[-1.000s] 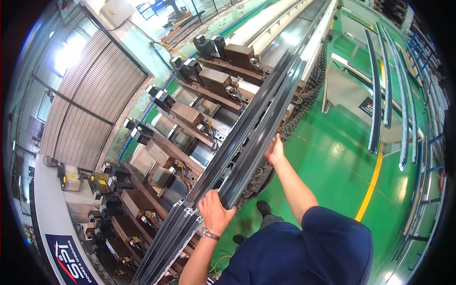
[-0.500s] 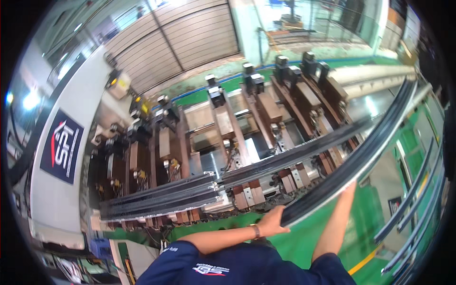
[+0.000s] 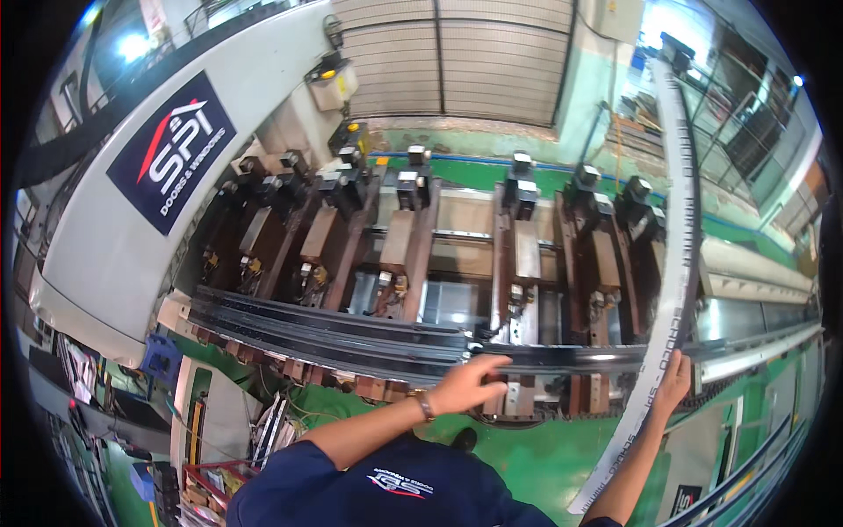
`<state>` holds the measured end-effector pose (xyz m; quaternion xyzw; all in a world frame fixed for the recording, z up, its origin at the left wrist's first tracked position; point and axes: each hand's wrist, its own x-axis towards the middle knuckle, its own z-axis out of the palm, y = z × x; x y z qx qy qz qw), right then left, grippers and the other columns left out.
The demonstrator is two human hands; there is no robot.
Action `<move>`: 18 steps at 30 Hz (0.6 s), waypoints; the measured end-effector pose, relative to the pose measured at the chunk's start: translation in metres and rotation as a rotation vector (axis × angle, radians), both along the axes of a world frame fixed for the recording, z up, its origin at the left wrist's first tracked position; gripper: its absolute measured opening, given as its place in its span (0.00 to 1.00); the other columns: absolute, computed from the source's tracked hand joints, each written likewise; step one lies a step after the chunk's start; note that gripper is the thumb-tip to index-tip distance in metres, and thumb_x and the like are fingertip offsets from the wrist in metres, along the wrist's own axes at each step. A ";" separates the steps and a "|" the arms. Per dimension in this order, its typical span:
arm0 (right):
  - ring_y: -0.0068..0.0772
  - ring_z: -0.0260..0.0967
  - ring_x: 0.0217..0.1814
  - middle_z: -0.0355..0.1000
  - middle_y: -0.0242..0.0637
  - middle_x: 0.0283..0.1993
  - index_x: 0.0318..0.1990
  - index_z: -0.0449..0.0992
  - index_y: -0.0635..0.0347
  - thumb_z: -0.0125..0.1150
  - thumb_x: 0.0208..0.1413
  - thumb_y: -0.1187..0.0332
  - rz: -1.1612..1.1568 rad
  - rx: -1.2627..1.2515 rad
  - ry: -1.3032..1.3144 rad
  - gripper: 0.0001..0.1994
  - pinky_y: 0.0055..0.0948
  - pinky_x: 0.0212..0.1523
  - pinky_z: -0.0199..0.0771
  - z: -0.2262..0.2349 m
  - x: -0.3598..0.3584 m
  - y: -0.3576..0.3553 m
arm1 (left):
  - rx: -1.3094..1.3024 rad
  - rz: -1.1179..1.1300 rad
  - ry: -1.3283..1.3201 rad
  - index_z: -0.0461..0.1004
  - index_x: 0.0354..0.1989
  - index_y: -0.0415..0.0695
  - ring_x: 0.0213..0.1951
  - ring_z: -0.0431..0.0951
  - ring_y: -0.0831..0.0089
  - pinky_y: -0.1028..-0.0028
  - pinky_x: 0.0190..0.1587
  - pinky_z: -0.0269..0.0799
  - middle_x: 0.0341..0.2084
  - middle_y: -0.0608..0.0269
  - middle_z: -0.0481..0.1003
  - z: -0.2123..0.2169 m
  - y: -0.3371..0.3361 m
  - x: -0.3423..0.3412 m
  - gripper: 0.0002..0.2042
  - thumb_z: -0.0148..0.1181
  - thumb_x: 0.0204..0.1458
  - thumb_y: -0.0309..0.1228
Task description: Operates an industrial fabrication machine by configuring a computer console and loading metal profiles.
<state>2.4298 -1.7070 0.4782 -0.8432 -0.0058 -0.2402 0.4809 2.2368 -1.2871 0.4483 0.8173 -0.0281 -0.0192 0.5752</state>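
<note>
Dark metal profile (image 3: 369, 338) under hands (image 3: 465, 386)

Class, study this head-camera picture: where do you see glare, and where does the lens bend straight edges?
Head view: glare burns out the lamp at upper left and the bright opening at upper right; the long pale profile strip held by the right hand curves strongly near the rim; corners fall black.

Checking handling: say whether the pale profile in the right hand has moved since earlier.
Yes. The pale profile lay alongside the dark profiles; now it crosses them.
</note>
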 end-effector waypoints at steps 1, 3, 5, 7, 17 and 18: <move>0.18 0.57 0.30 0.64 0.27 0.26 0.31 0.70 0.63 0.54 0.73 0.58 0.040 -0.061 -0.063 0.19 0.25 0.32 0.63 0.004 0.002 0.035 | -0.020 0.131 -0.015 0.72 0.65 0.44 0.54 0.80 0.65 0.64 0.58 0.75 0.59 0.54 0.76 -0.004 0.034 -0.011 0.27 0.67 0.58 0.38; 0.22 0.53 0.29 0.60 0.34 0.24 0.31 0.68 0.64 0.56 0.72 0.60 0.072 -0.199 -0.015 0.18 0.28 0.31 0.62 0.019 0.004 0.101 | 0.085 0.345 -0.089 0.72 0.63 0.42 0.51 0.81 0.66 0.66 0.57 0.75 0.55 0.55 0.77 -0.009 0.105 -0.038 0.25 0.68 0.58 0.35; 0.24 0.51 0.29 0.56 0.38 0.24 0.31 0.68 0.65 0.58 0.71 0.62 0.159 -0.273 0.038 0.17 0.31 0.30 0.61 0.029 0.013 0.170 | 0.010 0.580 -0.097 0.74 0.60 0.41 0.49 0.82 0.67 0.68 0.53 0.76 0.53 0.55 0.78 -0.013 0.166 -0.065 0.22 0.67 0.57 0.31; 0.40 0.58 0.25 0.61 0.46 0.24 0.30 0.67 0.65 0.59 0.70 0.63 0.250 -0.438 -0.080 0.17 0.38 0.29 0.62 0.040 0.025 0.245 | 0.033 0.750 -0.118 0.75 0.59 0.41 0.47 0.83 0.68 0.69 0.51 0.77 0.51 0.56 0.78 -0.018 0.225 -0.089 0.20 0.67 0.57 0.28; 0.56 0.71 0.33 0.70 0.48 0.27 0.30 0.70 0.60 0.62 0.64 0.54 0.794 -0.751 -0.452 0.18 0.49 0.33 0.69 0.059 0.106 0.636 | 0.107 1.405 0.007 0.73 0.59 0.33 0.43 0.80 0.75 0.73 0.49 0.75 0.48 0.57 0.78 -0.067 0.412 -0.266 0.18 0.60 0.60 0.21; 0.55 0.72 0.33 0.71 0.48 0.28 0.30 0.70 0.59 0.61 0.64 0.53 0.829 -0.765 -0.488 0.19 0.49 0.34 0.70 0.057 0.118 0.668 | 0.021 1.469 0.032 0.74 0.58 0.33 0.43 0.79 0.74 0.73 0.49 0.75 0.49 0.57 0.78 -0.085 0.422 -0.281 0.17 0.60 0.60 0.21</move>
